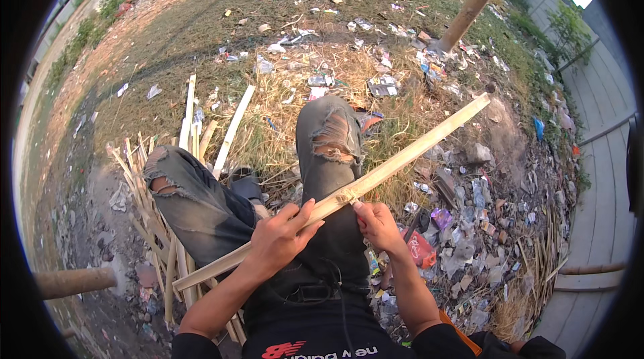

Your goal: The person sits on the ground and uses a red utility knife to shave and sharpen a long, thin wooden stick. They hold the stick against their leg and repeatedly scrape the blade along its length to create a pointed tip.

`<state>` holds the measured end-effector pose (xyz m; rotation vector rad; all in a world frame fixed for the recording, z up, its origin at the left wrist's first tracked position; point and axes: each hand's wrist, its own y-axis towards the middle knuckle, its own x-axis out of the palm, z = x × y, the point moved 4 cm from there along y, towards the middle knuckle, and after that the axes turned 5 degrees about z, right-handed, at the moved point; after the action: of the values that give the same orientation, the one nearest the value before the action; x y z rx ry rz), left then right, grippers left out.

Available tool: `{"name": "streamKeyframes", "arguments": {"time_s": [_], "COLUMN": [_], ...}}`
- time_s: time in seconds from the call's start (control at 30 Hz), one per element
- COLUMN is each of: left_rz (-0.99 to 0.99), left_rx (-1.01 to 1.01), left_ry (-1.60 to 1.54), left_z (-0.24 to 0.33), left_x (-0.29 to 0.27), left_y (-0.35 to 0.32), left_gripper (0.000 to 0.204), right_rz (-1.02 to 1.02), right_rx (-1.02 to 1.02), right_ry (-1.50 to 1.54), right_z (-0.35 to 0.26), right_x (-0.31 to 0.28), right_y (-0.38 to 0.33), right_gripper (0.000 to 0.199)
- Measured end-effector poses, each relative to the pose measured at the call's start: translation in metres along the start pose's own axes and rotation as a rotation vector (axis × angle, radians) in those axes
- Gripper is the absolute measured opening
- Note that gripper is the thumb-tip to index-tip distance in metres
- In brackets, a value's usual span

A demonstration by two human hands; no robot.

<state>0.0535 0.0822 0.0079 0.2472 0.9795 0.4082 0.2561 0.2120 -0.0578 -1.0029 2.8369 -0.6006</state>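
A long, pale split bamboo strip (417,149) lies slantwise across my lap, its far end up to the right and its near end low on the left. My left hand (280,238) is closed round the strip's nearer half, above my thigh. Close to the rough node (345,196), my right hand (379,226) is closed with the thumb side touching the strip's lower edge. A narrow dark piece (414,223) shows just beyond that hand; whether the fingers hold it is unclear. The inside of the right hand is hidden.
More bamboo strips (235,131) are piled by my left leg. Litter (469,252) covers the ground at right, with a red plastic bag (420,250) near my right forearm. Poles stand at upper right (477,4) and left (75,283); a grey wall (597,158) runs along the right.
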Motion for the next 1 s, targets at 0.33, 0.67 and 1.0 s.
{"name": "streamKeyframes", "arguments": {"time_s": [0.33, 0.67, 1.0], "left_rz": [0.042, 0.041, 0.036], "left_rx": [0.117, 0.103, 0.059], "left_ry": [0.1, 0.106, 0.148], "left_z": [0.003, 0.006, 0.018], "left_x": [-0.002, -0.007, -0.013], "left_y": [0.004, 0.006, 0.008], "left_gripper": [0.053, 0.053, 0.047], "right_rz": [0.476, 0.113, 0.533], "right_rx": [-0.358, -0.229, -0.327], "right_ry": [-0.266, -0.105, -0.625], "right_z": [-0.044, -0.045, -0.064], "right_x": [0.008, 0.01, 0.005], "right_y": [-0.018, -0.016, -0.026], "right_gripper": [0.028, 0.025, 0.045]}}
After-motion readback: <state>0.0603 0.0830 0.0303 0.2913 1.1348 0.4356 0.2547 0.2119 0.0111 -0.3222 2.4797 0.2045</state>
